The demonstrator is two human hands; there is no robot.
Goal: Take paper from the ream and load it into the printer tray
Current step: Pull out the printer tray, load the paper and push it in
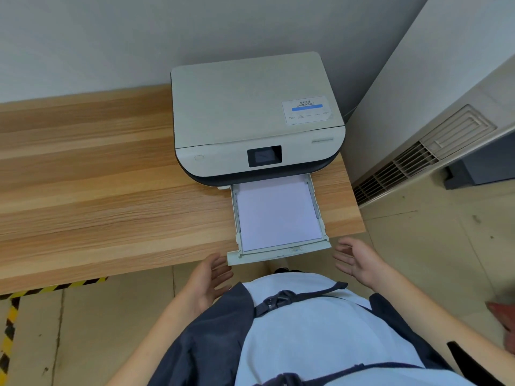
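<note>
A white printer (250, 112) with a dark base and a small black screen stands at the right end of a wooden table (97, 176). Its paper tray (278, 256) is pulled out over the table's front edge. A flat stack of white paper (278, 215) lies inside the tray. My left hand (210, 280) hovers open just left of the tray's front corner, palm turned inward. My right hand (359, 260) is open just right of the tray's front, palm also inward. Neither hand touches the tray. No ream is in view.
A grey wall runs behind the table. A white unit with a vent grille (418, 160) stands to the right. Yellow-black tape (11, 330) marks the tiled floor at lower left. A reddish object (501, 316) shows at the right edge.
</note>
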